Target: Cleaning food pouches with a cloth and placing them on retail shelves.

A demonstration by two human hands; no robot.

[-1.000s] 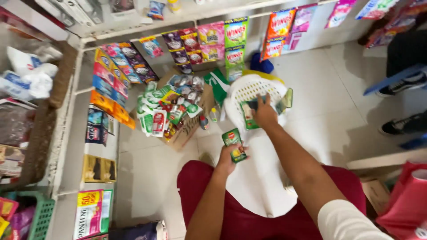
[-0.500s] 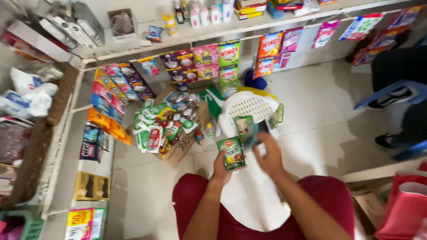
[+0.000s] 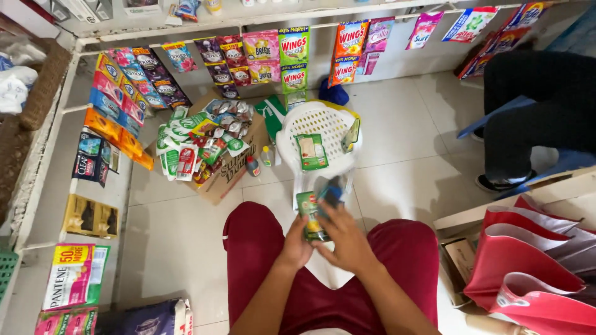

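Two hands meet on one green packet (image 3: 310, 214): left hand (image 3: 297, 243) pinches its lower edge, right hand (image 3: 345, 239) fingers curled on a dark sachet (image 3: 332, 193). Prob. light, crinkly, slippery; grip by edges. Basket (image 3: 320, 139) just beyond fingers.
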